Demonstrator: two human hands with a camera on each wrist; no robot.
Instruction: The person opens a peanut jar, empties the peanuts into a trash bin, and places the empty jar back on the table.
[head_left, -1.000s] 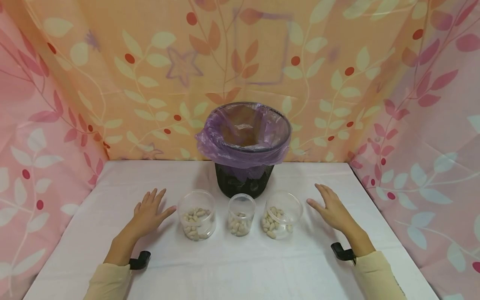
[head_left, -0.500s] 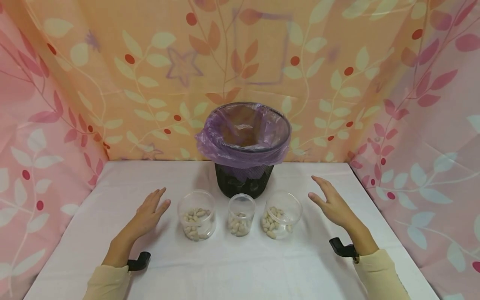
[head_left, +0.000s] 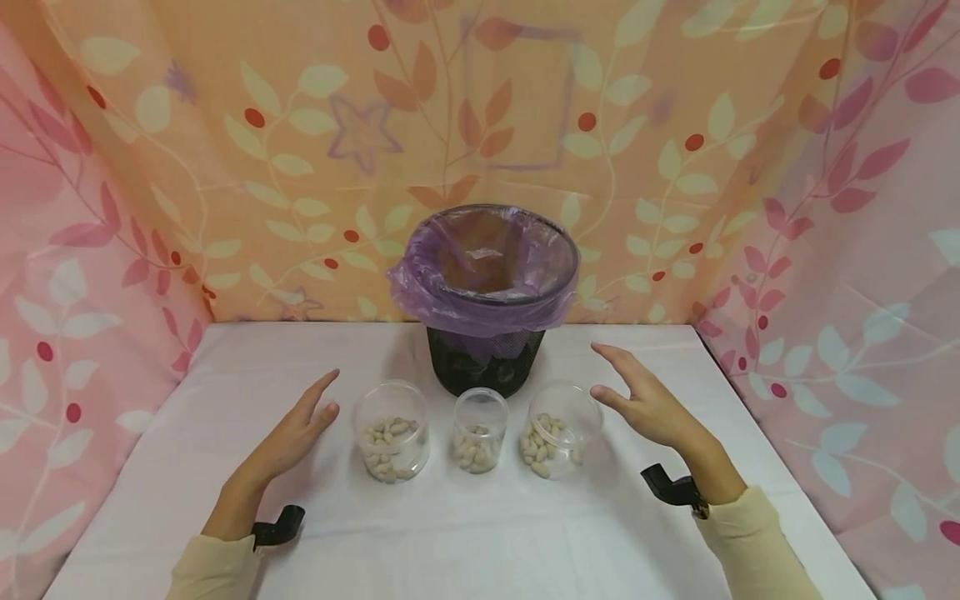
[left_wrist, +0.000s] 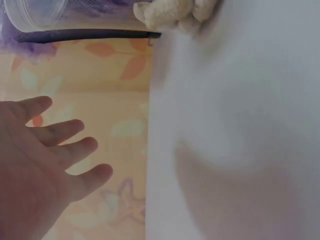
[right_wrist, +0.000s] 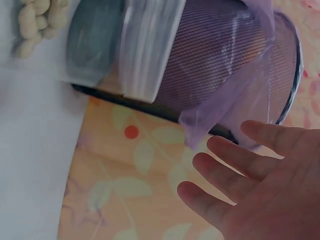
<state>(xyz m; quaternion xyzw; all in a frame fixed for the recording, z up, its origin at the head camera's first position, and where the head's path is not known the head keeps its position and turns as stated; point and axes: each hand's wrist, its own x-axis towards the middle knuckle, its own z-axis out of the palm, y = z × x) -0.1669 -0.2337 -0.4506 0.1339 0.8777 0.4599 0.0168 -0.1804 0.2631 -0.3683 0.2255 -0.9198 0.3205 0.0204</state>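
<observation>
Three clear plastic containers stand in a row, with shelled-looking pale peanuts still in their husks at the bottom: a wide left one (head_left: 392, 402), a smaller middle cup (head_left: 481, 408) and a wide right one (head_left: 576, 410). My left hand (head_left: 291, 435) hovers left of the left container, fingers extended and holding nothing. To the right of the right container, my right hand (head_left: 651, 410) is raised with straight fingers, its thumb tip overlapping that container's rim in the head view. Peanuts (right_wrist: 31, 22) show through the wall in the right wrist view, beyond the spread fingers.
Behind the containers stands a black mesh wastebasket (head_left: 480, 362), lined with a purple plastic bag (head_left: 487, 315) folded over its rim. A white cloth (head_left: 480, 542) covers the table. Leaf-patterned curtains (head_left: 300, 167) close off the back and both sides.
My right hand has moved left and slightly up, closer to the right container. My left hand has turned more edge-on, its fingers drawn together. The containers stay in place.
</observation>
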